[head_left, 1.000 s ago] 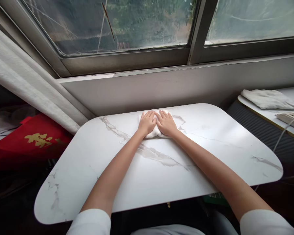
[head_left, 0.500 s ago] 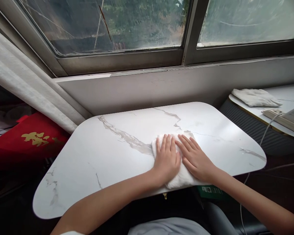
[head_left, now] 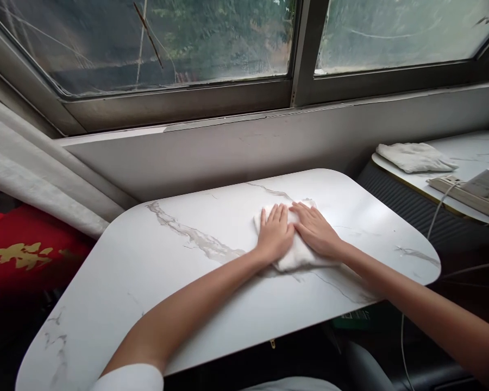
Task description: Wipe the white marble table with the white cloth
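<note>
A folded white cloth lies flat on the white marbled tabletop, right of its middle. My left hand presses down on the cloth's left part, palm down with the fingers stretched forward. Beside it, my right hand rests flat on the cloth's right part, its fingers also extended. The two hands nearly meet at the thumbs. Neither one is wrapped round the cloth. Parts of the cloth under the palms are hidden.
Behind the table runs a wall ledge below the window. A curtain and a red bag with gold print are at left. At right, a second table carries another white cloth and a power strip with a cable.
Both hands have pushed the cloth forward, away from the table's near edge. The camera view has shifted slightly, with the curtain and red bag now farther left.
</note>
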Available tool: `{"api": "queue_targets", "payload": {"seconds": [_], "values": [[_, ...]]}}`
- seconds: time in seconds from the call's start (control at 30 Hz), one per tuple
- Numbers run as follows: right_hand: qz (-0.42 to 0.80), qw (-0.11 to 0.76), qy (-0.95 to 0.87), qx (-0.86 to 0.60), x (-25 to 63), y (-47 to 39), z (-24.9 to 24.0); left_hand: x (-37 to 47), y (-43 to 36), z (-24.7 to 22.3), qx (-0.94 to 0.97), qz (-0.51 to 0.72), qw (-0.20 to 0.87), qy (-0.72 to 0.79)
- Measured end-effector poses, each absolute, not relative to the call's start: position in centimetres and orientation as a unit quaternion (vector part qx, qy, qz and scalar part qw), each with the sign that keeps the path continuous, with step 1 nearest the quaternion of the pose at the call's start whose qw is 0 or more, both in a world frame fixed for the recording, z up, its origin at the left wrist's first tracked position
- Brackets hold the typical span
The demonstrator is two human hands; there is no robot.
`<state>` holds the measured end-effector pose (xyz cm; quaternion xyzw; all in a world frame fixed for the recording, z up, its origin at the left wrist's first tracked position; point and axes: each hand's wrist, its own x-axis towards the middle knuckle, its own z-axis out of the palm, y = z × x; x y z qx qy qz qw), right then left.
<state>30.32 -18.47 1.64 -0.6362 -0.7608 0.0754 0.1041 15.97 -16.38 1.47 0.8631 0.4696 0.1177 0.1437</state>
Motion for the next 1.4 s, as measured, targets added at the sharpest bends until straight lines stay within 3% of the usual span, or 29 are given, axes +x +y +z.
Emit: {"api": "queue_targets", "payload": {"seconds": [0.23,0.5,0.93,1.17,1.4], "values": [[0.016,0.094,-0.742,-0.664,32.5,-8.0,1.6,19.9,-7.5,1.1,0.818,0.152,0.088,0.548],[0.019,0.132,-0.768,-0.626,41.8,-5.8,0.3,27.9,-6.6,0.7,0.811,0.19,0.069,0.55],[-0.01,0.133,-0.737,-0.663,49.1,-19.7,0.0,33.6,-17.4,1.0,0.866,0.189,0.105,0.451],[-0.034,0.143,-0.738,-0.658,47.0,-27.8,0.0,31.1,-24.0,1.3,0.896,0.172,0.128,0.388],[-0.065,0.138,-0.745,-0.65,41.3,-30.8,-0.3,25.2,-26.4,1.8,0.914,0.142,0.119,0.362]]}}
